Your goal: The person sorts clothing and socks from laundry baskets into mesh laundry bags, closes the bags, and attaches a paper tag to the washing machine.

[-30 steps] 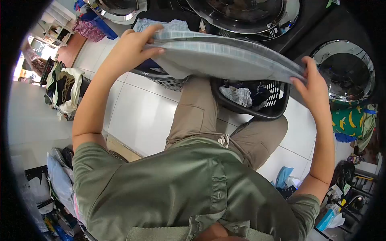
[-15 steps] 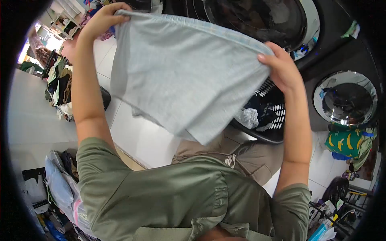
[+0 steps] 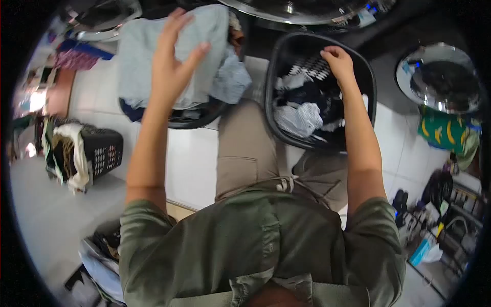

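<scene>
A light grey garment (image 3: 138,66) lies spread over the laundry in the left black basket (image 3: 197,123). My left hand (image 3: 176,56) is over this garment with its fingers apart, holding nothing; whether it touches the cloth I cannot tell. A crumpled pale blue-grey cloth (image 3: 231,79) hangs at that basket's right side. My right hand (image 3: 338,62) is above the right black basket (image 3: 272,87), its fingers curled together with nothing visible in them. Inside that basket are a striped white-grey cloth (image 3: 299,119) and dark clothes (image 3: 302,95).
Front-loading machines, one with a round door (image 3: 439,77), stand ahead and to the right. Another black basket (image 3: 107,151) with clothes over its rim is at the left. A green banana-print cloth (image 3: 442,128) hangs at the right, above cluttered shelving (image 3: 455,204).
The light grey garment, earlier stretched between both hands, now lies on the left basket, let go. My right hand has moved over the right basket. The view has shifted, showing both baskets.
</scene>
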`<state>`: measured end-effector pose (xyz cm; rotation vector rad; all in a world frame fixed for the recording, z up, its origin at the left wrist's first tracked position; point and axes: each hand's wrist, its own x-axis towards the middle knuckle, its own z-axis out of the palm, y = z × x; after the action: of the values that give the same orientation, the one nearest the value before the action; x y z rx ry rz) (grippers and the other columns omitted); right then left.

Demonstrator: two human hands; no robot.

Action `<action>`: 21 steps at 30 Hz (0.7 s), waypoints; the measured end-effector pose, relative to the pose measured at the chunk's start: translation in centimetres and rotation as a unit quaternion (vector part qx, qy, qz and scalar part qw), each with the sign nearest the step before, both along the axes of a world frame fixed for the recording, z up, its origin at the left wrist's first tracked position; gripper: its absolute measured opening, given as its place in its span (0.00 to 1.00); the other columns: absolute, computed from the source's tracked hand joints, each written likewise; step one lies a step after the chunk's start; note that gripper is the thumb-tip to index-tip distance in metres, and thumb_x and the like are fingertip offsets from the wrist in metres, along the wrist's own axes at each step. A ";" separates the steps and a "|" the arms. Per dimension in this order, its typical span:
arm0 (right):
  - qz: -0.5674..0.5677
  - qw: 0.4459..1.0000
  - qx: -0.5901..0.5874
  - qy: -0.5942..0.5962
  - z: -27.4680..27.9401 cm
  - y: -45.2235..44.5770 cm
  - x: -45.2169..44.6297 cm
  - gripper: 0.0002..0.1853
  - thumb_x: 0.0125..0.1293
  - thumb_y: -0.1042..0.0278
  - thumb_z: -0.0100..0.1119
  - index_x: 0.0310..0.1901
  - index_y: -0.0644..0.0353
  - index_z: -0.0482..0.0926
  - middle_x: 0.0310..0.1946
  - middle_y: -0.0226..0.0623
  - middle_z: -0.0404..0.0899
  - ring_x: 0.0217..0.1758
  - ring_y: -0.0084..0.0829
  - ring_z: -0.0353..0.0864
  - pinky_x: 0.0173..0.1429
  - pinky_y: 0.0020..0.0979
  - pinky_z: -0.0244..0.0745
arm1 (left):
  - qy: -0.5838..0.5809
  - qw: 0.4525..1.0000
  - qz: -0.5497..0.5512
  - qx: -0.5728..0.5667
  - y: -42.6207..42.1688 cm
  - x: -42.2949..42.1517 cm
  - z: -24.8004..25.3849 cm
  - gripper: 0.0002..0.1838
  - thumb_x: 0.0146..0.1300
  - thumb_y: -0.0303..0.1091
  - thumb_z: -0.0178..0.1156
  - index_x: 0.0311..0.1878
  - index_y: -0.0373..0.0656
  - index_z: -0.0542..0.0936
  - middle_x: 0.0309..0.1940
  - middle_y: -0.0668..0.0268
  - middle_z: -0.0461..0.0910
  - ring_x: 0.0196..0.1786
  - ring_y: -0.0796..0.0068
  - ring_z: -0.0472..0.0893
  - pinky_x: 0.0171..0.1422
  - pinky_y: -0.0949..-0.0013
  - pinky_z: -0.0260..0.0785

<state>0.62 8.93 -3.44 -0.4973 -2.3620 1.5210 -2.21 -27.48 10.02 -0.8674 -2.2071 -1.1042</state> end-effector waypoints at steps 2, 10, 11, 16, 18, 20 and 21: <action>-0.046 0.970 0.088 -0.224 -7.3 5.9 2.8 0.27 0.41 0.56 0.68 0.41 0.68 0.76 0.33 0.46 0.78 0.37 0.34 0.78 0.43 0.29 0.71 | -0.247 0.949 -0.160 0.114 4.5 4.0 -2.7 0.23 0.51 0.31 0.63 0.52 0.43 0.71 0.57 0.61 0.67 0.59 0.71 0.67 0.57 0.71 0.60; 0.174 0.754 0.193 -0.604 -19.2 3.1 7.2 0.35 0.48 0.57 0.60 0.60 0.54 0.62 0.56 0.44 0.68 0.58 0.42 0.69 0.58 0.40 0.65 | -0.750 0.655 -0.010 0.087 25.7 3.4 -25.1 0.40 0.44 0.48 0.67 0.58 0.36 0.65 0.56 0.54 0.66 0.56 0.60 0.68 0.62 0.66 0.54; 0.288 0.709 0.218 -0.606 -19.6 1.7 6.7 0.30 0.51 0.61 0.56 0.58 0.55 0.66 0.55 0.44 0.69 0.56 0.41 0.70 0.56 0.40 0.67 | -0.749 0.657 -0.014 0.080 26.2 3.2 -26.3 0.40 0.44 0.48 0.67 0.58 0.36 0.65 0.56 0.54 0.66 0.56 0.60 0.68 0.62 0.66 0.54; 0.343 0.883 0.030 -0.319 -11.6 -11.5 8.5 0.26 0.57 0.54 0.50 0.56 0.57 0.69 0.59 0.46 0.63 0.63 0.41 0.60 0.65 0.35 0.55 | -0.673 0.613 -0.138 -0.389 27.2 0.8 -28.4 0.71 0.24 0.58 0.73 0.68 0.42 0.38 0.67 0.44 0.34 0.70 0.51 0.39 0.70 0.57 0.42; 0.409 0.844 0.044 -0.343 -5.3 -11.5 9.3 0.27 0.56 0.56 0.51 0.57 0.57 0.67 0.61 0.46 0.60 0.65 0.38 0.58 0.65 0.33 0.55 | -0.573 0.597 -0.169 -0.536 27.6 0.6 -31.3 0.77 0.18 0.60 0.75 0.68 0.52 0.31 0.65 0.42 0.21 0.70 0.46 0.32 0.70 0.55 0.39; 0.501 0.799 0.219 -0.250 -9.5 -12.5 12.1 0.25 0.56 0.60 0.53 0.56 0.58 0.68 0.57 0.46 0.65 0.59 0.39 0.65 0.59 0.36 0.60 | -0.509 0.571 -0.161 -0.624 27.6 3.8 -30.5 0.76 0.17 0.58 0.76 0.68 0.61 0.31 0.65 0.40 0.24 0.69 0.43 0.41 0.68 0.53 0.47; 0.499 0.801 0.304 -0.132 -8.8 -11.4 13.7 0.24 0.56 0.60 0.54 0.55 0.58 0.69 0.55 0.46 0.68 0.56 0.39 0.69 0.57 0.38 0.62 | -0.479 0.554 -0.139 -0.666 27.2 5.0 -30.2 0.76 0.17 0.57 0.76 0.68 0.64 0.30 0.65 0.39 0.25 0.68 0.42 0.45 0.67 0.53 0.50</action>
<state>14.31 -2.46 -12.26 0.8875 -3.3441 0.8063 2.74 -0.26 -20.20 -1.3271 -3.9643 0.6266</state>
